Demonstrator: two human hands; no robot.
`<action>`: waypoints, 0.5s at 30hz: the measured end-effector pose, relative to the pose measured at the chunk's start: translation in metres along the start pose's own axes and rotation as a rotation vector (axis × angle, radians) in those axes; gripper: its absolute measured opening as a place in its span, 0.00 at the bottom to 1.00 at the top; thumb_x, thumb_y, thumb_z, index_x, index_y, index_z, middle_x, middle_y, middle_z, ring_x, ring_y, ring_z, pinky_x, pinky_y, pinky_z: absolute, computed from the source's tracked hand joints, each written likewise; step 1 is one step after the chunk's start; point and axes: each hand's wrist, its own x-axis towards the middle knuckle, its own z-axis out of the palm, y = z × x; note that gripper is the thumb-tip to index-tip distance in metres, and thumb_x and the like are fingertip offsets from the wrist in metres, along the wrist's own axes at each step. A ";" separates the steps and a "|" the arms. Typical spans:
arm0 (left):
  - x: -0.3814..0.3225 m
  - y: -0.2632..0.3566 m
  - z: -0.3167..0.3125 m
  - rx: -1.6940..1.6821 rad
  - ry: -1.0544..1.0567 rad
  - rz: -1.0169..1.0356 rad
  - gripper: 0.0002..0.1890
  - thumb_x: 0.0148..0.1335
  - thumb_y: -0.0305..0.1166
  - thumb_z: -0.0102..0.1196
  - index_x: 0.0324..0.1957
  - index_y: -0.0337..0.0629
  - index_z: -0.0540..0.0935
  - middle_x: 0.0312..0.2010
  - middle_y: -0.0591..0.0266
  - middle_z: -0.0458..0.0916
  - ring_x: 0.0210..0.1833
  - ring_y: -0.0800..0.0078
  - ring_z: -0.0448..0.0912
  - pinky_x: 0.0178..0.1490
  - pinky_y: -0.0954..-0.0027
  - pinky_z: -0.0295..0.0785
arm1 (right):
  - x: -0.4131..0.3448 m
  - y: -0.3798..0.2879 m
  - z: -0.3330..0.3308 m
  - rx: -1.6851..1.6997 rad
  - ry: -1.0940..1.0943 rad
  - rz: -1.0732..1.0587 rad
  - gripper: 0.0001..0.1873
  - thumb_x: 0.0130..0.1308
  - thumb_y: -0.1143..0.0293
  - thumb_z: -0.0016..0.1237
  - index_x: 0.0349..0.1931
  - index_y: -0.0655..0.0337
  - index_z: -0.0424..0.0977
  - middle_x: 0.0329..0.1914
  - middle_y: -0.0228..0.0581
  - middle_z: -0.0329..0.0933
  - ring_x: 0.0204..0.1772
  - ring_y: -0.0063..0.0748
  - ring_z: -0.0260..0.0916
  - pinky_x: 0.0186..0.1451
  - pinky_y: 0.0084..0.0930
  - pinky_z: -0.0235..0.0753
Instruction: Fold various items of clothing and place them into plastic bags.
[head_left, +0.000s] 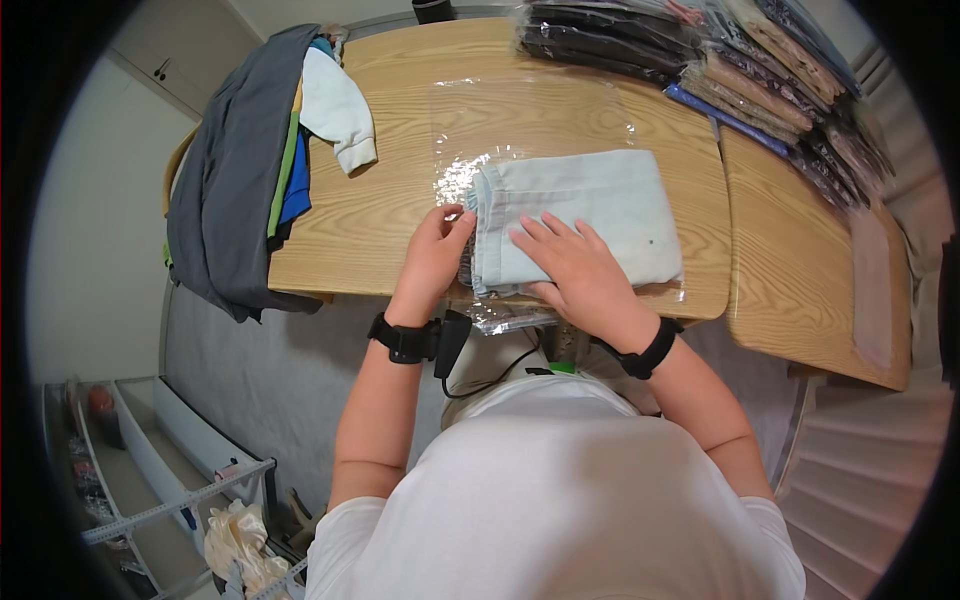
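Note:
A folded pale blue denim garment (585, 202) lies on a clear plastic bag (532, 112) on the wooden table. Frayed edges and several layers show along the garment's left side. My right hand (574, 262) rests palm down on its front half, fingers spread. At the left edge is my left hand (442, 244), its fingers bent and the thumb tip against the fabric layers; whether it pinches them is hidden. Some dark patterned material (466, 262) peeks out beneath that edge. The near end of the plastic hangs over the table's front edge.
Bagged folded clothes are piled at the back right, dark ones (607, 41) beside patterned ones (765, 82). Loose garments, with a grey one (225, 172) on top, drape over the table's left end. A second tabletop (802, 262) adjoins on the right. Metal shelving (180, 502) stands lower left.

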 end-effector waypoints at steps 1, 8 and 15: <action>0.002 -0.004 0.000 -0.003 0.006 0.080 0.20 0.63 0.39 0.52 0.48 0.30 0.75 0.32 0.56 0.79 0.35 0.72 0.76 0.39 0.71 0.70 | 0.001 0.001 0.004 0.002 -0.002 -0.004 0.30 0.58 0.66 0.53 0.61 0.53 0.62 0.66 0.38 0.61 0.69 0.44 0.55 0.69 0.47 0.51; 0.006 -0.011 0.002 0.236 0.118 0.186 0.15 0.62 0.36 0.52 0.40 0.30 0.79 0.29 0.51 0.80 0.32 0.63 0.77 0.40 0.68 0.71 | -0.002 -0.002 0.005 0.081 -0.007 0.036 0.27 0.61 0.64 0.48 0.62 0.47 0.63 0.67 0.38 0.59 0.69 0.43 0.54 0.68 0.48 0.51; 0.004 0.006 -0.004 -0.018 -0.025 -0.032 0.23 0.62 0.43 0.52 0.46 0.30 0.76 0.34 0.49 0.80 0.36 0.68 0.77 0.43 0.70 0.71 | -0.007 -0.005 0.012 -0.133 -0.005 -0.033 0.38 0.52 0.61 0.58 0.64 0.45 0.59 0.68 0.38 0.58 0.70 0.43 0.53 0.68 0.50 0.52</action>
